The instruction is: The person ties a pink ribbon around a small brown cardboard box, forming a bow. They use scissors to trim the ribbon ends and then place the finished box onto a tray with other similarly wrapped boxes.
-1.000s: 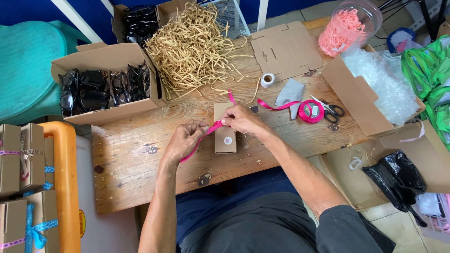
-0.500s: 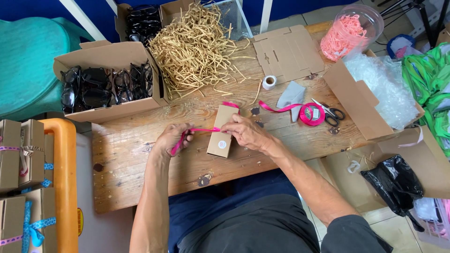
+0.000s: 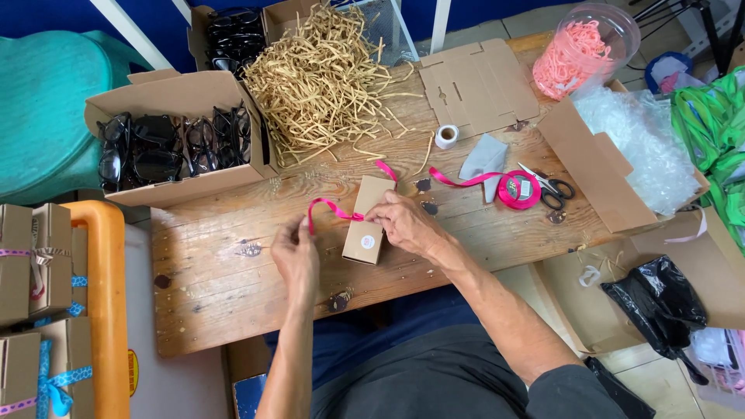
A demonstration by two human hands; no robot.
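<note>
Two hands work here, the left hand and the right hand, with one small brown box between them. Beyond the right hand lie one pink ribbon spool, one pair of scissors and one white tape roll. Beyond both hands sits one heap of paper shred.

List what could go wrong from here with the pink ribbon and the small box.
1. The left hand pinches only the end of the pink ribbon; it might slip out and the wrap go slack.
2. The small cardboard box lies at an angle under the right hand; a hard pull could slide or turn it.
3. The ribbon spool lies loose beside the scissors; a tug may drag it along.
</note>
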